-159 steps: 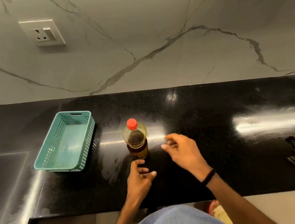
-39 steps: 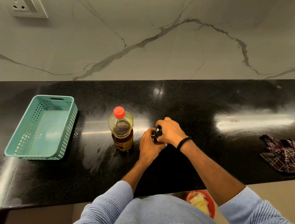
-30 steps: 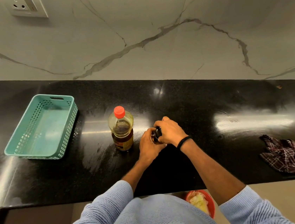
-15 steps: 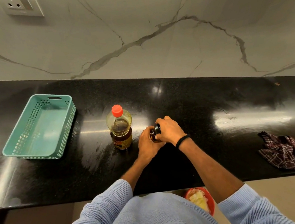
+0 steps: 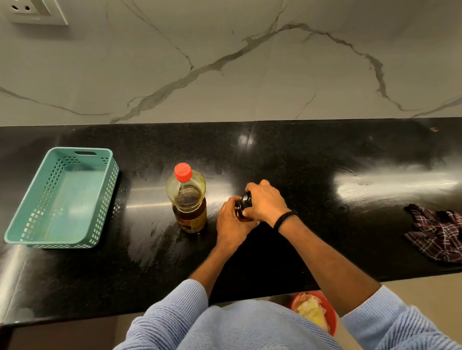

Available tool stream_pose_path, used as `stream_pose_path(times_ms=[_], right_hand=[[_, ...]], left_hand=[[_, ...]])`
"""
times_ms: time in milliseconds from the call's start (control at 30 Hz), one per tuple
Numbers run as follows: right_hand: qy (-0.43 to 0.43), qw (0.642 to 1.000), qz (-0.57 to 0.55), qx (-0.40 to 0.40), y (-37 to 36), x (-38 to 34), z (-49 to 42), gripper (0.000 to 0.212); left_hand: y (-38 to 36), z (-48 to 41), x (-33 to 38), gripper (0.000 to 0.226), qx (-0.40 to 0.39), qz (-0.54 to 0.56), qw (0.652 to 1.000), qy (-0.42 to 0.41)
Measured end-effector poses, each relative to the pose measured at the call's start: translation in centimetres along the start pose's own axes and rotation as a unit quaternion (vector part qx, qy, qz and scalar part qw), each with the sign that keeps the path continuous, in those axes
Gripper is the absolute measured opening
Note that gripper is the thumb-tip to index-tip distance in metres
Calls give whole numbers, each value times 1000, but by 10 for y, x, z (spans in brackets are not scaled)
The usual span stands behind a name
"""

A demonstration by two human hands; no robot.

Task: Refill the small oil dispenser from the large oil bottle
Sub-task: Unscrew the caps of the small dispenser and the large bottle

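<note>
Mid-counter (image 5: 360, 235), nearer its front edge, the left hand (image 5: 230, 226) gripped the small oil dispenser (image 5: 242, 206) low and the right hand (image 5: 266, 202) curled over its dark top; fingers hid most of it. The large oil bottle (image 5: 188, 201) stood capped just beside, leftward.

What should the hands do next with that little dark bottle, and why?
Probably twist the top off the small dispenser: the left hand grips its body, the right hand curls over its dark top. The large oil bottle beside it has its red cap on, so pouring comes later.
</note>
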State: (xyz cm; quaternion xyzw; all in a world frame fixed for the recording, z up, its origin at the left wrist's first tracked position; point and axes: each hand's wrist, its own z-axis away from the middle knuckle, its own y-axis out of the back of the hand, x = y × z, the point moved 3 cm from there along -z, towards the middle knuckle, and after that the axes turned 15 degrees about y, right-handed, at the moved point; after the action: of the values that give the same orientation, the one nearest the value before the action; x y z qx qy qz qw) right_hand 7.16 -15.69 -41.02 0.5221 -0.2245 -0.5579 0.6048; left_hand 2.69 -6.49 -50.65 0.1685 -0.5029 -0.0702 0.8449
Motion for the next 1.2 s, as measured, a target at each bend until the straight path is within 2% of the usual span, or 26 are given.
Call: stream_pose_path(times_ms=[67, 133, 200, 267, 333, 400, 500, 600, 700, 833, 967, 1200], right_hand=[[35, 999, 5, -6, 1, -4, -1, 54], [45, 999, -6, -21, -1, -8, 0, 65], [3, 1000, -12, -9, -1, -6, 1, 77], [-15, 1000, 0, 17, 0, -4, 0, 62], [17, 1000, 9, 10, 1, -6, -1, 46], [43, 999, -1, -3, 0, -9, 0, 49], [0, 1000, -19, 11, 0, -4, 1, 64], [11, 1000, -4, 24, 4, -2, 1, 52], [64, 998, 2, 21, 8, -6, 3, 47], [80, 996, 2, 27, 15, -5, 6, 46], [62, 997, -10, 51, 29, 4, 15, 54], [-36, 997, -45, 53, 24, 50, 41, 63]], left_hand=[[1, 1, 1, 60, -2, 4, 1000, 1], [0, 1, 0, 60, -7, 4, 1000, -2], [-1, 0, -1, 57, -3, -3, 1000, -6], [1, 1, 0, 54, -2, 3, 1000, 0], [2, 2, 2, 54, -7, 10, 1000, 7], [2, 2, 3, 56, -11, 10, 1000, 8], [1, 2, 1, 53, -14, 8, 1000, 10], [1, 0, 0, 57, -6, 0, 1000, 6], [0, -2, -2, 63, -2, -7, 1000, -1], [-2, -3, -3, 63, 0, -13, 1000, 4], [-1, -4, -2, 64, 7, -36, 999, -8], [-3, -5, -3, 72, 17, -51, 998, -11]])
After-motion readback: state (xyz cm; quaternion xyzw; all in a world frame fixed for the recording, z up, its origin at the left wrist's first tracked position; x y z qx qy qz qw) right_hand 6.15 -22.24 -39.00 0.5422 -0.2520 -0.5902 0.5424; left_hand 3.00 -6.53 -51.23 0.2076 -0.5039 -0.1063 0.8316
